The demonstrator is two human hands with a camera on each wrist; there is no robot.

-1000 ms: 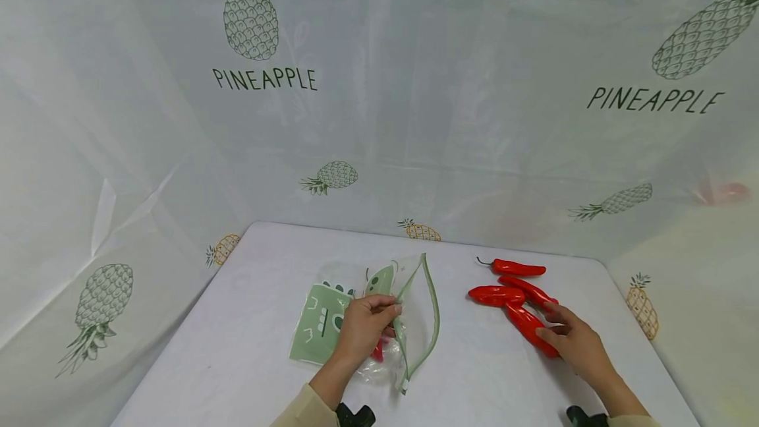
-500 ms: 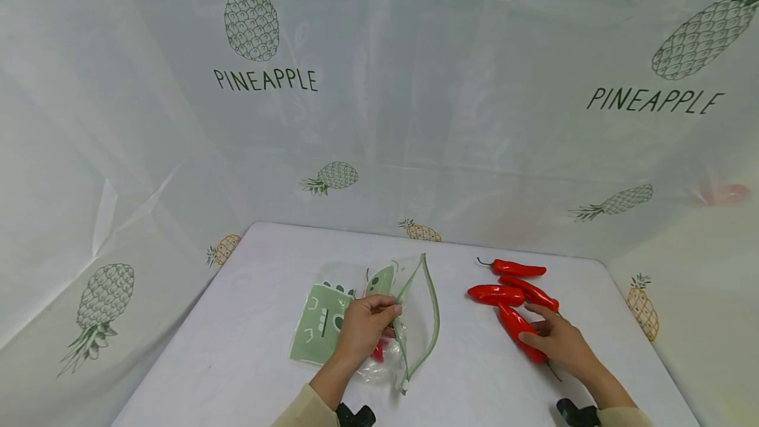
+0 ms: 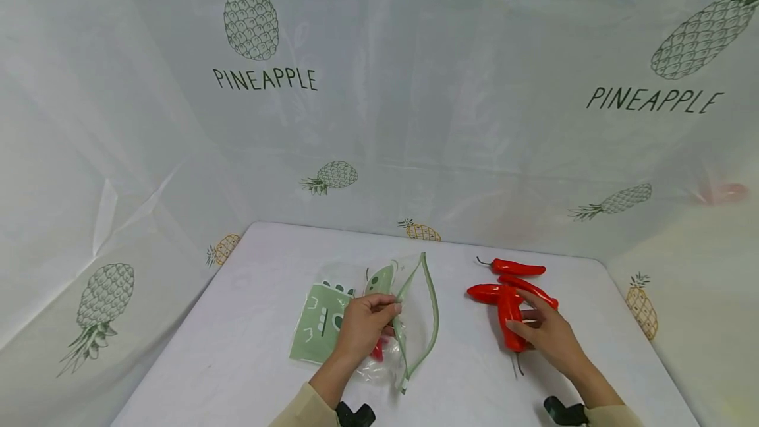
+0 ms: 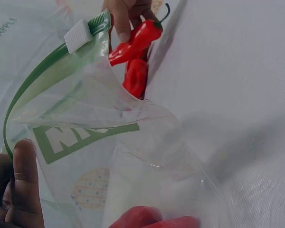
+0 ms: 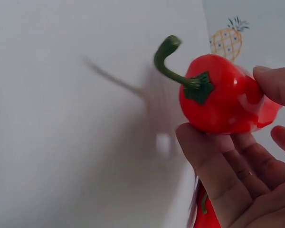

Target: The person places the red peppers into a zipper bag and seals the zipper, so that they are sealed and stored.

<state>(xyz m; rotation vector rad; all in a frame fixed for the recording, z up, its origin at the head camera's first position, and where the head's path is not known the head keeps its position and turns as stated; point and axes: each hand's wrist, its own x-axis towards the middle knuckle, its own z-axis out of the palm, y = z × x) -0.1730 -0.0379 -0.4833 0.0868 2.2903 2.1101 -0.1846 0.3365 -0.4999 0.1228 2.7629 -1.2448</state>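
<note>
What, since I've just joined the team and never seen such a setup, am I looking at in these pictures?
There is no machine here: a person works with two bare hands while wearing cameras. The wide picture comes from the head, looking forward and down; the two close ones come from the wrists, each watching that hand's work. The left hand holds a clear bag near its open, green-edged mouth; red things, probably peppers, show inside. The right hand holds a red pepper between thumb and fingers. On the white table lie three other peppers, also red. Behind hangs a pale sheet printed with pineapples.
</note>
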